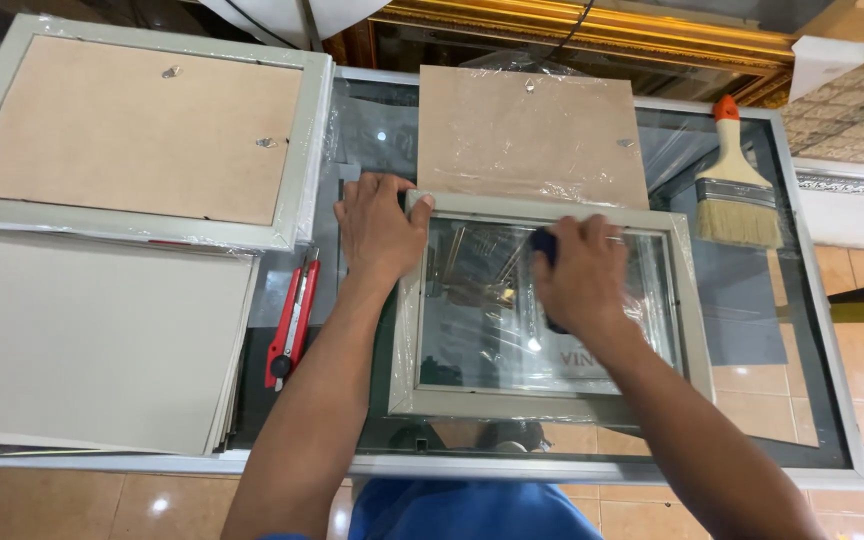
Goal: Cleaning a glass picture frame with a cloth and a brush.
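A pale grey picture frame with a glass pane lies flat on a glass-topped table. My left hand presses flat on the frame's top-left corner. My right hand rests on the glass inside the frame, fingers closed around a small dark blue object that is mostly hidden by the hand. A brown backing board wrapped in clear plastic lies just beyond the frame.
A red utility knife lies left of my left forearm. A stack of grey frames and grey boards fills the left. A wide paintbrush with an orange handle lies at the right. A gold frame stands behind.
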